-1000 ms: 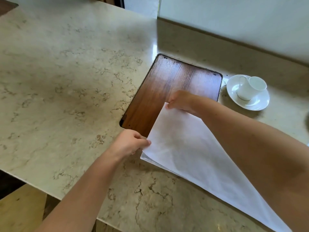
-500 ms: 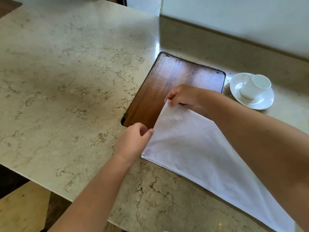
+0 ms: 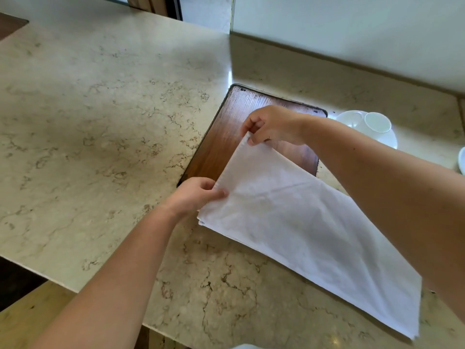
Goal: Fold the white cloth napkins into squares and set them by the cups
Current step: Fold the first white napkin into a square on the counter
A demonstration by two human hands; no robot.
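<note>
Napkin (image 3: 309, 230) folding is only partly through: the white cloth lies as a long doubled strip on the marble surface (image 3: 100, 122), its near end trailing toward the person and its far end lifted over the wooden board (image 3: 216, 147). It is not yet a square, and nothing is set by the cup (image 3: 376, 123), which sits on its saucer (image 3: 388, 141) well beyond the right grip. At least one more fold seems needed, then the placing. The left hand (image 3: 198, 195) pinches the strip's nearer corner between thumb and curled fingers, wrist low over the surface. The right hand (image 3: 271, 125) pinches the farther corner, knuckles up, its forearm crossing above the cloth. Between the two grips the short edge is held taut and raised, while the rest lies flat behind them.
</note>
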